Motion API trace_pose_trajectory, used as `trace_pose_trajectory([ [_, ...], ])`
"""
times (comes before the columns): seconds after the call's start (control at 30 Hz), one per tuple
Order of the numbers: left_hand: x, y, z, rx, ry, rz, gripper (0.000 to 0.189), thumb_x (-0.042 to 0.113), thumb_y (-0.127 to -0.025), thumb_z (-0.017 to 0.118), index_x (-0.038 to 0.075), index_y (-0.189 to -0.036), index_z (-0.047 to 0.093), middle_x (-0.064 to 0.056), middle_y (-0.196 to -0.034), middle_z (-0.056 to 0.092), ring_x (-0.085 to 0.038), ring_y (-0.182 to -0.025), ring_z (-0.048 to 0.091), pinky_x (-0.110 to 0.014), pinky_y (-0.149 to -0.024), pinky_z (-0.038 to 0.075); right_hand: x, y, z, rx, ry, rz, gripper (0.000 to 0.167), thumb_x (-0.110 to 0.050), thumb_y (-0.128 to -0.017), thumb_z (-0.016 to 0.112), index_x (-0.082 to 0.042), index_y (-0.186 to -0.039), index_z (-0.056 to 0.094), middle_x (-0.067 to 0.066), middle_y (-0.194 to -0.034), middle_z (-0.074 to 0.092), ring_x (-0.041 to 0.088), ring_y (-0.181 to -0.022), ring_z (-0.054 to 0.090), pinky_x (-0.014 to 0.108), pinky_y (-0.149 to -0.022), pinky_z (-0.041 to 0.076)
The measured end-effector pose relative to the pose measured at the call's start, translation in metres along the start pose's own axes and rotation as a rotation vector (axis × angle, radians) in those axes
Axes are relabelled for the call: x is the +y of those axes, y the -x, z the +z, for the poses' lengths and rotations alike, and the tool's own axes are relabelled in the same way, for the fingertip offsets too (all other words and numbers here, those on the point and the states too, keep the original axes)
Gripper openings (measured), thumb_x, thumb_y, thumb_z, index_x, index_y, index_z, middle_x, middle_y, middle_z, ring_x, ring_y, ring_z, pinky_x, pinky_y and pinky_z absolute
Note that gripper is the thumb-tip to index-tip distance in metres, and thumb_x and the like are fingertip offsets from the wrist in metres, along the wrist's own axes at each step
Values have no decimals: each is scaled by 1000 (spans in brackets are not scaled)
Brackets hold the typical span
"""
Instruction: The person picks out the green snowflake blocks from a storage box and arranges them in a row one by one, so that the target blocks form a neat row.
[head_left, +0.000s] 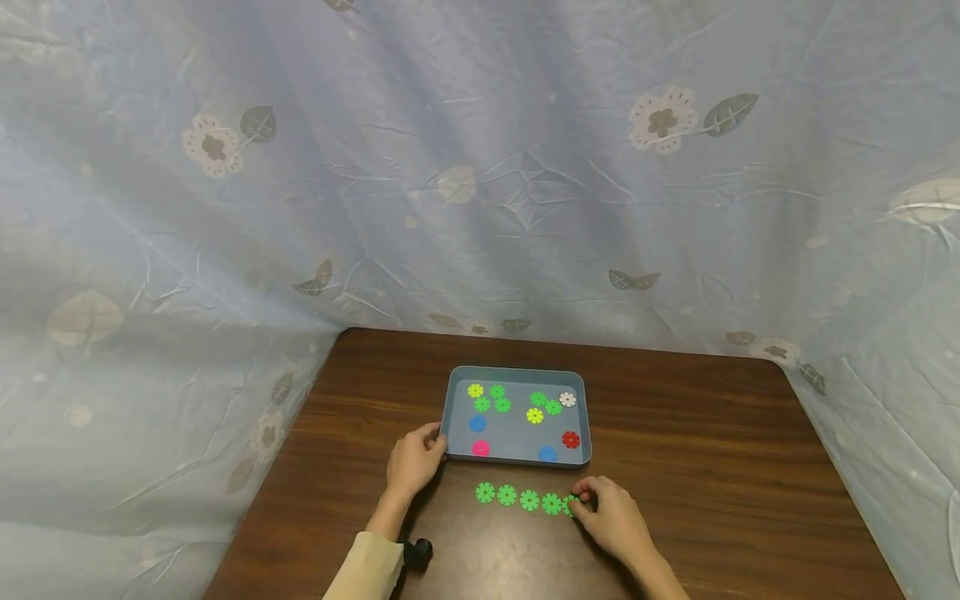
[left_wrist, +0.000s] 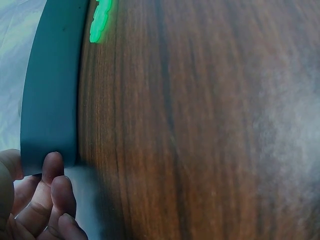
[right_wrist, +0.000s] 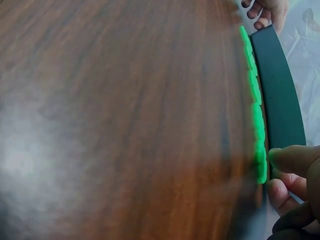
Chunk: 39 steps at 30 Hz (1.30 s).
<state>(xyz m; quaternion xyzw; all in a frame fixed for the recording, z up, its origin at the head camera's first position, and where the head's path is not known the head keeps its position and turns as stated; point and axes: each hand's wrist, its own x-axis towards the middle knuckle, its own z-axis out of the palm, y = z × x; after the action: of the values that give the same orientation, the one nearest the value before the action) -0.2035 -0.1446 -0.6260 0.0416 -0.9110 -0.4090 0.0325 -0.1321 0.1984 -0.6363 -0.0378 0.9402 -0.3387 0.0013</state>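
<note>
My left hand (head_left: 415, 460) holds the front left corner of the grey tray (head_left: 517, 457), thumb at the rim and fingertips against the outer wall (left_wrist: 55, 90). In front of the tray, several green interlocking discs (head_left: 529, 500) lie flat in a row from left to right. At the right end of that row my right hand (head_left: 611, 518) pinches the last green disc (head_left: 567, 506) between thumb and fingers, which partly cover it. The right wrist view shows the row edge-on as a green strip (right_wrist: 256, 115), with the thumb tip right at its near end.
Inside the tray lie more notched discs: several green, two yellow (head_left: 535, 416), two blue (head_left: 477, 424), a pink one (head_left: 481, 448), a red one (head_left: 571, 439) and a white one (head_left: 567, 400). A brown wooden table (head_left: 697, 450) is backed by a patterned curtain (head_left: 480, 208).
</note>
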Motion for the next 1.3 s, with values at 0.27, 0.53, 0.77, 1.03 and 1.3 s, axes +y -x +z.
trace_pose_trajectory([
  [0.27,0,0,-1,0,3,19,36,23,-99,67,7,-131,72,8,-67,68,-10,-45,43,-29,-43,29,-15,-16,-6,51,-38,-48,12,-22,-88,84,-23,-93,73,-13,-83,58,9,-78,56,37,-76,48],
  [0.53,-2,2,-1,-9,3,19,36,23,-100,67,7,-132,71,9,-67,67,-10,-45,42,-29,-43,28,-38,-45,3,119,-97,-132,14,-24,-88,84,-18,-100,78,-14,-85,60,8,-77,58,34,-72,49],
  [0.77,-2,1,-2,-13,0,12,36,23,-100,67,7,-131,71,10,-66,66,-10,-45,43,-29,-42,29,-63,-79,9,99,-92,-132,13,-24,-92,79,-16,-101,77,-9,-87,63,12,-76,56,37,-71,47],
  [1.03,0,-1,-1,-15,9,4,36,23,-99,67,8,-131,71,9,-66,66,-8,-44,41,-27,-41,26,-78,-123,25,34,-42,-81,26,-26,-92,79,-7,-109,77,-3,-89,64,14,-76,56,41,-73,49],
  [1.3,-4,1,0,-15,12,1,35,24,-100,67,9,-131,71,9,-66,67,-8,-44,41,-26,-41,26,-83,-153,41,9,-8,-20,32,-26,-89,81,-4,-112,75,-1,-83,64,17,-74,58,40,-69,50],
])
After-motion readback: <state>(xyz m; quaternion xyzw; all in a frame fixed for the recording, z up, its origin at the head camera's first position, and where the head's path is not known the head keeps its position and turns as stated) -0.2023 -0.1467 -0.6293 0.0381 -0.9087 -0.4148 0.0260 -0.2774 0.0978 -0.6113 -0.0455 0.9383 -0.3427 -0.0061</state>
